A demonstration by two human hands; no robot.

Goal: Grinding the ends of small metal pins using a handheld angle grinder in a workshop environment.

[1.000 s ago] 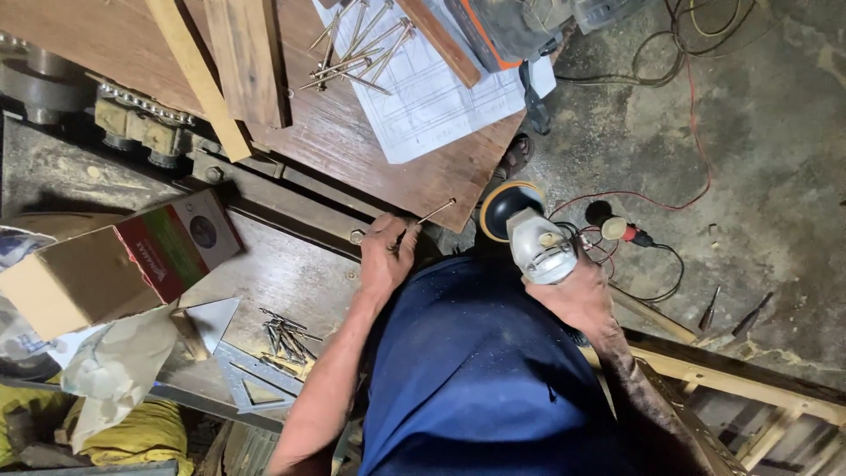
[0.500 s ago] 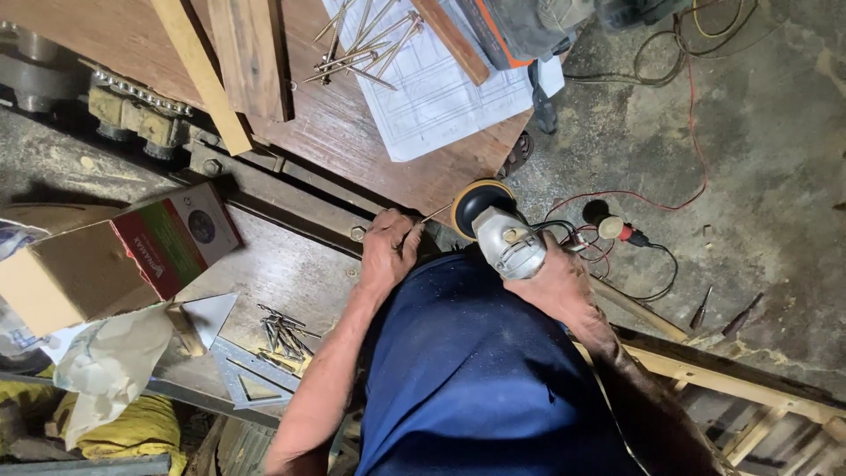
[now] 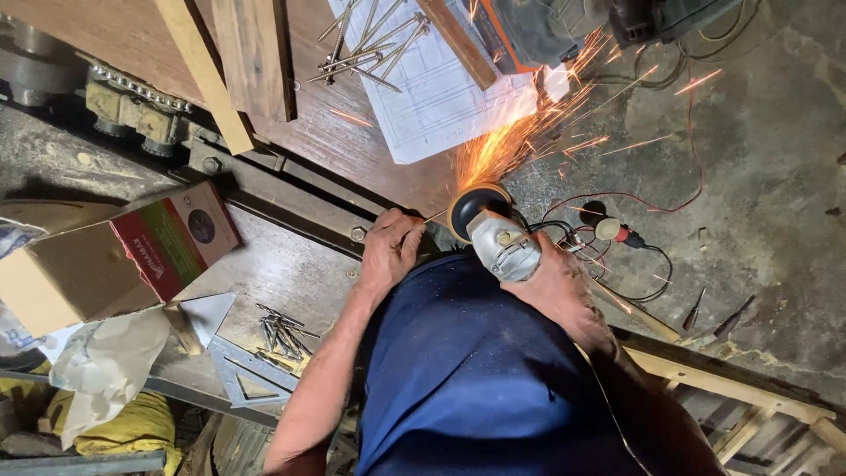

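Sparks (image 3: 520, 141) are now thrown up and to the right from the disc of the angle grinder (image 3: 493, 234), where none were seen half a second earlier, and the grinder has been brought closer to the left hand. In the head view, the grinder's grey body is gripped by the right hand (image 3: 551, 286), closed around it just below the disc. A thin metal rod (image 3: 434, 214) is pinched in the closed left hand (image 3: 388, 251), its free end meeting the disc at the edge of the brown wooden tabletop (image 3: 352, 150). On that tabletop a printed drawing sheet (image 3: 432, 97) is lain upon by a loose bundle of long nails (image 3: 366, 44), with wooden strips (image 3: 251, 53) beside them. To the left, a cardboard box (image 3: 97, 264) is set on a lower surface, near a small pile of nails (image 3: 282, 328). Red and black cables (image 3: 617, 238) are strewn over the concrete floor (image 3: 758, 176) at the right.
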